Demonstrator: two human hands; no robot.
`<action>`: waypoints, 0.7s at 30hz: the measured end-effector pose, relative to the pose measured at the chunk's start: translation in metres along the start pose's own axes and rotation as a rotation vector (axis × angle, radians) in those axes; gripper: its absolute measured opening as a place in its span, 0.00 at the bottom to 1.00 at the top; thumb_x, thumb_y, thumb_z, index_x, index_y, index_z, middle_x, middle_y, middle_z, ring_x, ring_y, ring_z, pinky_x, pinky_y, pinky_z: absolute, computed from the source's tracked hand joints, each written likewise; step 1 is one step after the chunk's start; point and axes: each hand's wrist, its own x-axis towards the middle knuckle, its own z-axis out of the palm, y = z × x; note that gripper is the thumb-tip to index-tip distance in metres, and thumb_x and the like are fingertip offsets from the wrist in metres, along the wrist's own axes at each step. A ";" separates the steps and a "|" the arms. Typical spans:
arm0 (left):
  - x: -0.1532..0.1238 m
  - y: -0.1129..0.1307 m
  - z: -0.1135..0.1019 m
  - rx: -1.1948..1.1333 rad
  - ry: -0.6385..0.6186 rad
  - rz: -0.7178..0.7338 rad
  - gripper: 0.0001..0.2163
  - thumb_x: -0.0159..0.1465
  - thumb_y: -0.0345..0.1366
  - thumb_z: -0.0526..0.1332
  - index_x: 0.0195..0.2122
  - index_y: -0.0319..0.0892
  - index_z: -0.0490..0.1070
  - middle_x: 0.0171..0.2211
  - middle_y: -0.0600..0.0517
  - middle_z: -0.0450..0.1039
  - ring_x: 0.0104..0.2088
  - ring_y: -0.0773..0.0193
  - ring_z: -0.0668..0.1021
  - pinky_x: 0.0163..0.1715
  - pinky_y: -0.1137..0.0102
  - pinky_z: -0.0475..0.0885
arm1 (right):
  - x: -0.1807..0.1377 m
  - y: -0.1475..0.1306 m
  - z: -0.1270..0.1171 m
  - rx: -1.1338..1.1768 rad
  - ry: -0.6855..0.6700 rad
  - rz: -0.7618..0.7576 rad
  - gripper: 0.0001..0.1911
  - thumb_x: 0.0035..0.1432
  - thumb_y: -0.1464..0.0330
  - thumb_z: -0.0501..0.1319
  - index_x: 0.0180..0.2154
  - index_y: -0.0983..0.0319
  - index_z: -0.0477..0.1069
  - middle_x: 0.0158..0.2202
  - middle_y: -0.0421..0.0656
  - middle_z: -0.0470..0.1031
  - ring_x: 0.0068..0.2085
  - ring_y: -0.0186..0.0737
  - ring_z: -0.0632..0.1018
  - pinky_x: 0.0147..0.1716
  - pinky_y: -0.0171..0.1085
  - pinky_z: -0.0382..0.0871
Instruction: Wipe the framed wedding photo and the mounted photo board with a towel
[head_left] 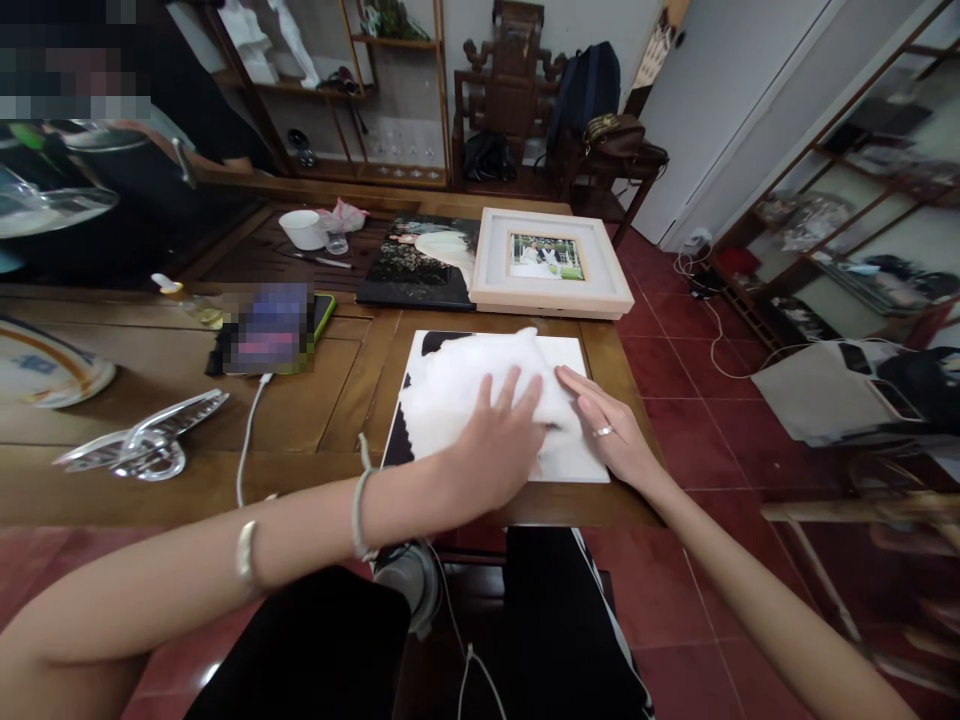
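A white sheet of soft cloth or tissue (pixel 465 385) lies spread over a flat white board (pixel 592 465) at the table's front edge. Black patches show on the board's left side, past the cloth's ragged edge. My left hand (pixel 491 450) rests palm down on the cloth, fingers spread. At the board's right edge, my right hand (pixel 619 440) lies with its fingers stretched out, touching the white surface; it wears a ring. Part of the board is hidden beneath the cloth and my left hand.
Behind the board lie a framed photo (pixel 607 270) and a dark photo panel (pixel 397 275). Leftward are a phone (pixel 274 330) on a cable, a silver metal tool (pixel 154 440), a small bottle (pixel 199 310) and a white cup (pixel 302 230). Someone is at the far left.
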 end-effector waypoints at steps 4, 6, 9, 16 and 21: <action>0.031 0.002 0.005 -0.088 0.058 -0.026 0.18 0.60 0.29 0.59 0.52 0.32 0.71 0.66 0.29 0.50 0.65 0.27 0.51 0.58 0.35 0.52 | -0.002 -0.001 -0.002 0.157 0.007 0.061 0.24 0.69 0.57 0.46 0.63 0.52 0.59 0.67 0.37 0.57 0.67 0.42 0.59 0.68 0.47 0.47; 0.035 0.015 0.004 -0.098 0.055 0.000 0.18 0.60 0.31 0.60 0.52 0.33 0.72 0.66 0.29 0.49 0.65 0.26 0.50 0.58 0.34 0.49 | -0.002 -0.001 -0.003 0.202 0.015 0.049 0.24 0.69 0.56 0.45 0.63 0.52 0.59 0.68 0.35 0.54 0.68 0.41 0.55 0.68 0.46 0.44; 0.032 0.036 0.001 -0.064 0.007 0.009 0.16 0.63 0.32 0.58 0.52 0.35 0.74 0.66 0.32 0.49 0.65 0.28 0.51 0.59 0.35 0.51 | -0.001 0.000 -0.002 0.218 0.024 0.062 0.24 0.69 0.55 0.43 0.63 0.50 0.59 0.69 0.33 0.51 0.69 0.41 0.53 0.69 0.47 0.42; -0.023 0.069 0.003 0.025 0.107 0.139 0.12 0.66 0.38 0.56 0.44 0.45 0.80 0.63 0.41 0.61 0.62 0.34 0.62 0.54 0.39 0.64 | 0.001 0.002 0.000 0.068 0.000 0.064 0.25 0.68 0.55 0.47 0.64 0.49 0.57 0.68 0.35 0.53 0.69 0.43 0.53 0.68 0.50 0.43; -0.071 0.052 -0.006 -0.061 0.091 0.224 0.08 0.61 0.40 0.62 0.37 0.51 0.81 0.61 0.48 0.64 0.61 0.41 0.66 0.53 0.46 0.67 | 0.002 0.000 0.000 -0.008 -0.030 -0.019 0.25 0.68 0.57 0.47 0.64 0.52 0.58 0.67 0.39 0.58 0.68 0.43 0.55 0.68 0.51 0.46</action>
